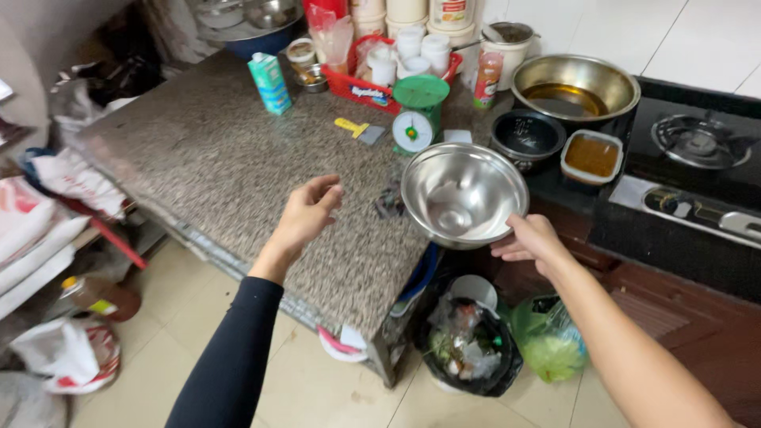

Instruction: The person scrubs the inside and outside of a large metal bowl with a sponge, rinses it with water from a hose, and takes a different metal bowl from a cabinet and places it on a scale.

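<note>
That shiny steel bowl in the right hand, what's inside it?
The steel bowl, held at its rim by the right hand, looks empty: only reflections on bare metal. The counter edge beneath it is hidden.

Bowl (464,192) before scale (418,111), left of stove (697,143)

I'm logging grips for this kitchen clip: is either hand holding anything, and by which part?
The right hand holds the steel bowl by its near rim, tilted over the counter edge. The left hand is open above the granite counter, holding nothing.
</note>
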